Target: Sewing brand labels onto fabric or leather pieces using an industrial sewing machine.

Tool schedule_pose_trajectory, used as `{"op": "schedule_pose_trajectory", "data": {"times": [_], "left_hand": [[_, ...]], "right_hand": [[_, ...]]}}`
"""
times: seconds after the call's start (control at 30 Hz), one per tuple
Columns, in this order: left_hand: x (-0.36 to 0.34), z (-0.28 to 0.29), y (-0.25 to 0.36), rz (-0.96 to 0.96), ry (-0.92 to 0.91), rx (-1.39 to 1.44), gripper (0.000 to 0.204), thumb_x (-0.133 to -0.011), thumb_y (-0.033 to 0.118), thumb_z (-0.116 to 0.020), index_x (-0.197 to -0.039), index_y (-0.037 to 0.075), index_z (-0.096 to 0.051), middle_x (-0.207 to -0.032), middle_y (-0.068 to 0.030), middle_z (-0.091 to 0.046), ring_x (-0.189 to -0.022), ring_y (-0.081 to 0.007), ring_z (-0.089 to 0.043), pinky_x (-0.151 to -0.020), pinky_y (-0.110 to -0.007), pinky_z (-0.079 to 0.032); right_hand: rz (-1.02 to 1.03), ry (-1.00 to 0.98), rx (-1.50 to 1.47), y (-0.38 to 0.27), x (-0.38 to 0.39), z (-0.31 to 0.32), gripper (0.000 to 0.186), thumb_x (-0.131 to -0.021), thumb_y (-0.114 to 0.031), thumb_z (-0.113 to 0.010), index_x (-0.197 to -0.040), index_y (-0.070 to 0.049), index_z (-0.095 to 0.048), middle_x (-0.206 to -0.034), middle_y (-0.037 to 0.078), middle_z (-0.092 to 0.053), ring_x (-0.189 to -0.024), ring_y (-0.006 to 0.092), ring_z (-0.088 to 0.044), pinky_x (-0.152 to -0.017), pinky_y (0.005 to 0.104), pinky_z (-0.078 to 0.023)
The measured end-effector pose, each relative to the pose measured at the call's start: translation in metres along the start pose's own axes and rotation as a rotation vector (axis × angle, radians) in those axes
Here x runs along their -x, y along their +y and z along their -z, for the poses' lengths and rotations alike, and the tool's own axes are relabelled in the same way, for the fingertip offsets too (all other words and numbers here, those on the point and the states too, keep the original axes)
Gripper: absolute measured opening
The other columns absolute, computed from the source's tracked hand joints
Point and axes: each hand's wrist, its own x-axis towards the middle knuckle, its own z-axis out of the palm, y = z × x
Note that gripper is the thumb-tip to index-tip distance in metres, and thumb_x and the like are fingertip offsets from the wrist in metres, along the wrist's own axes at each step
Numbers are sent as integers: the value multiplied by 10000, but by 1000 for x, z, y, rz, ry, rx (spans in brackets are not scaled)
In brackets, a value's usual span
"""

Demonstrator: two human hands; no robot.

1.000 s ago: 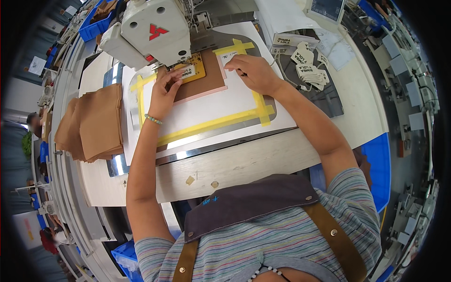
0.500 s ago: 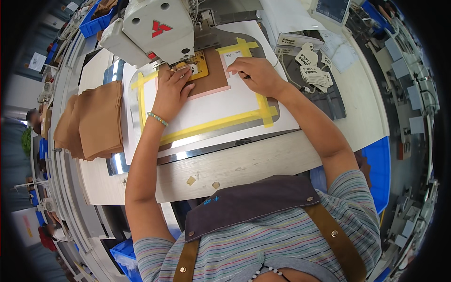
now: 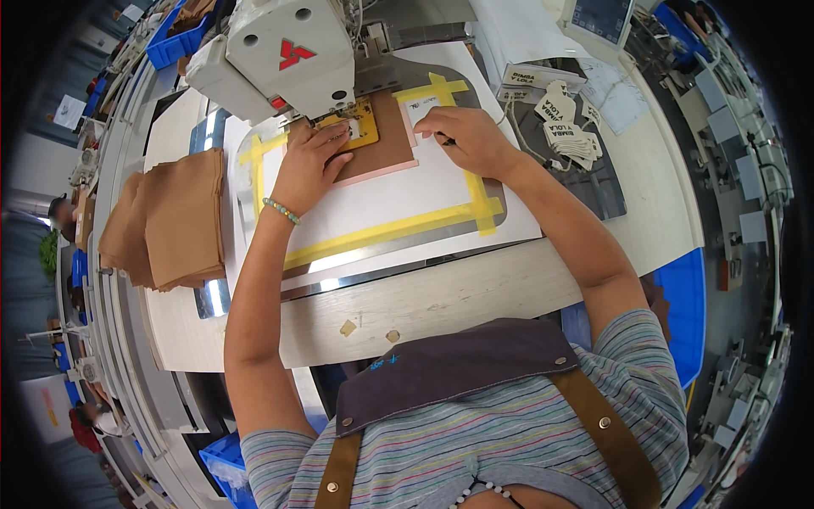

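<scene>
A brown fabric piece lies under the head of a white sewing machine, with a yellow plate over part of it. My left hand rests flat at the piece's left side, its fingers stretched to the plate's edge near the needle area. At the piece's right edge is my right hand, fingers curled around a small dark object that mostly hides in the grip. Beneath everything is a white sheet framed with yellow tape. A pink border runs along the piece's edges.
A stack of brown pieces sits on the left of the table. To the right are a bundle of white tags, a small box and a screen. A blue bin stands below the table's right edge.
The view has shifted slightly. My right fingertips have moved a little at the brown piece's edge; my left hand stays in nearly the same place.
</scene>
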Motion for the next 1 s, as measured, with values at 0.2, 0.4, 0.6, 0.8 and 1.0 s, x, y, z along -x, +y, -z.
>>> {"op": "schedule_pose_trajectory", "data": {"times": [0.2, 0.4, 0.6, 0.8, 1.0], "left_hand": [[-6, -3, -4, 11, -22, -20, 345, -951, 164, -723, -1280, 60, -730, -1372, -36, -685, -1152, -365, -571, -1094, -423, -455], [-13, -10, -17, 40, 23, -15, 325, -983, 183, -692, -1292, 96, -735, -1308, -93, -725, -1063, -353, -617, -1053, -423, -460], [-15, -18, -29, 24, 61, -31, 304, -1002, 194, -674, -1281, 97, -747, -1239, -120, -749, -1043, -353, -615, -998, -397, -469], [4, -19, -69, 417, 189, 254, 297, -969, 183, -699, -1237, 73, -765, -1210, -152, -738, -1257, -396, -554, -1092, -468, -446], [30, -23, -98, 522, 106, -72, 502, -961, 346, -726, -1363, 49, -681, -1458, -195, -610, -1355, -416, -520, -1130, -491, -440]], "right_hand": [[-20, -19, 4, -1, 0, 2, 238, -885, 13, -607, -1091, -62, -700, -1019, 73, -733, -912, 316, -686, -789, 406, -551], [-25, -48, 25, -1, -1, 3, 270, -902, 31, -598, -1138, -45, -706, -1030, 92, -725, -946, 307, -705, -823, 401, -554], [-33, -17, -14, 2, 2, 1, 303, -841, 45, -599, -1112, -49, -699, -1004, 73, -725, -904, 294, -696, -794, 395, -558], [-38, -31, -10, 1, 1, 3, 320, -863, 39, -599, -1147, -59, -709, -1027, 86, -730, -908, 294, -705, -803, 395, -563], [-231, -106, -116, -7, -3, 8, 394, -957, -52, -579, -1333, -116, -674, -984, 111, -747, -859, 335, -704, -807, 435, -555]]}}
